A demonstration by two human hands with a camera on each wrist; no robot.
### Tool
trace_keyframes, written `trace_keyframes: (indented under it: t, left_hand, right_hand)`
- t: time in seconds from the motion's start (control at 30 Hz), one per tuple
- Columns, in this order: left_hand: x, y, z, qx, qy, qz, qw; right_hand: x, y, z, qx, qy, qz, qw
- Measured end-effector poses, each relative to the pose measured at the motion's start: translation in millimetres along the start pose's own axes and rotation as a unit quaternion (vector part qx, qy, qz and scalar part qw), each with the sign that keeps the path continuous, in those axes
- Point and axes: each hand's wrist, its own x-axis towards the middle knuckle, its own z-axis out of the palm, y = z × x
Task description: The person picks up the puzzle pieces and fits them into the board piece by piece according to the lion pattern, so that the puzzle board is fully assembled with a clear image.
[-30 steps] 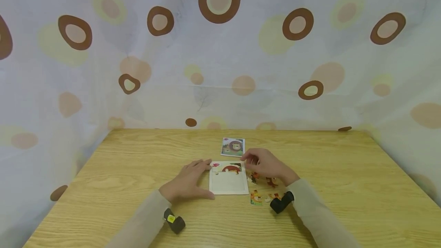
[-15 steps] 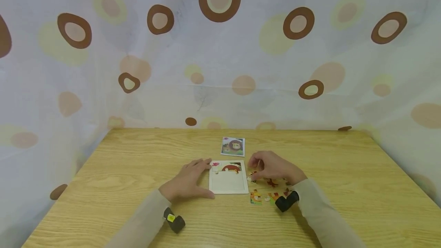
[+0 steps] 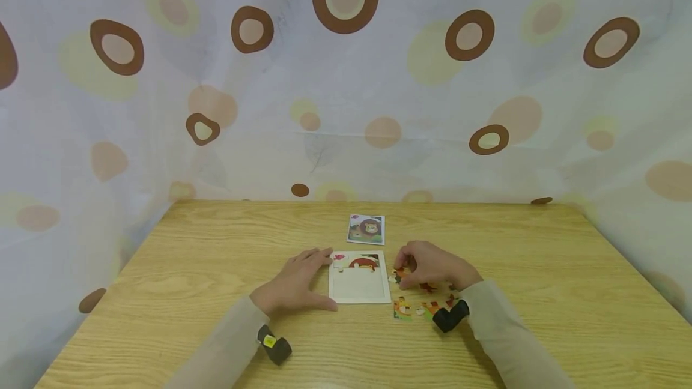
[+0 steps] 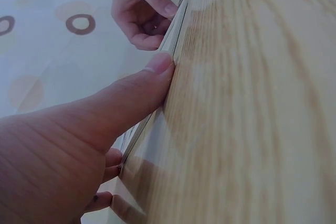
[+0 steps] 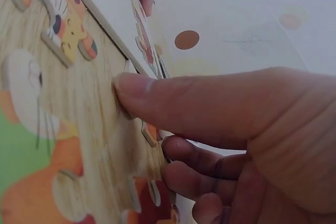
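Observation:
A white puzzle tray (image 3: 387, 281) lies on the table, its top row filled with pieces showing a red flower and a brown mane. My left hand (image 3: 296, 281) rests along the tray's left side, fingers spread, with the thumb (image 4: 152, 72) against the near edge. Right of the tray, my right hand (image 3: 429, 266) pinches a small puzzle piece (image 3: 399, 275) between thumb and forefinger, low over the table. In the right wrist view the thumb (image 5: 173, 100) covers most of that piece. Under and beside this hand lie several loose puzzle pieces (image 3: 402, 308).
A lion picture card (image 3: 366, 230) lies behind the tray. The wooden table (image 3: 216, 257) runs back to a white cloth (image 3: 346, 161) printed with brown and yellow rings. Each wrist wears a black camera (image 3: 451, 316).
My right hand has moved from the tray's upper right corner rightward and down to the loose pieces, and its thumb and forefinger have closed about one. My left hand stays still.

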Motion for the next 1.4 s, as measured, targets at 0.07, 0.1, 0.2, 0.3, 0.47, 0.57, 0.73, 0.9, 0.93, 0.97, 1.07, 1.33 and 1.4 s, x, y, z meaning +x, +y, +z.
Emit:
trace_keyframes:
  t: [0.07, 0.1, 0.2, 0.3, 0.47, 0.57, 0.73, 0.9, 0.93, 0.97, 1.07, 1.33, 1.4]
  left_hand:
    - [0.0, 0.1, 0.2, 0.0, -0.001, 0.0, 1.0]
    - [0.0, 0.2, 0.2, 0.0, 0.0, 0.0, 1.0]
    - [0.2, 0.5, 0.0, -0.001, 0.001, 0.0, 1.0]
    - [-0.1, 1.3, -0.7, -0.002, 0.001, 0.0, 1.0]
    - [-0.7, 2.4, -1.7, -0.006, 0.001, 0.001, 1.0]
    - [-0.7, 2.1, -1.5, -0.007, 0.002, 0.002, 1.0]
    - [-0.3, 1.5, -0.8, -0.003, 0.001, 0.002, 1.0]
    - [-0.6, 2.9, -1.5, -0.004, 0.0, 0.003, 1.0]
    - [-0.6, 2.8, -1.8, -0.005, 0.0, 0.003, 1.0]
    - [-0.9, 2.9, -2.2, -0.005, 0.0, 0.003, 1.0]
    - [-1.5, 2.3, -2.8, 0.0, 0.003, 0.002, 1.0]
    - [-1.2, 2.0, -2.3, -0.004, 0.0, 0.005, 1.0]
    - [-1.4, 2.3, -2.4, -0.006, 0.001, 0.005, 1.0]
  right_hand:
    - [0.2, -1, 0, 0.0, -0.001, 0.005, 1.0]
    - [0.4, -1, 1, 0.001, -0.002, 0.007, 1.0]
    - [0.4, -1, 1, 0.004, -0.003, 0.008, 1.0]
    - [0.0, -1, 2, 0.011, -0.006, 0.0, 0.9999]
    - [-0.8, -4, 2, 0.037, -0.01, -0.023, 0.999]
    - [-0.8, -4, 2, 0.041, -0.014, -0.026, 0.9987]
    - [0.8, -3, 3, 0.041, -0.016, -0.022, 0.9988]
    - [0.9, -3, 3, 0.042, -0.012, -0.02, 0.9989]
    - [1.4, -3, 3, 0.039, -0.01, -0.021, 0.999]
    - [2.0, -3, 2, 0.037, -0.008, -0.021, 0.9991]
    - [4.3, -2, 2, 0.037, -0.001, -0.026, 0.999]
    - [9.3, -7, 2, 0.066, 0.018, -0.043, 0.9967]
    - [11.9, -9, 4, 0.065, 0.026, -0.048, 0.9964]
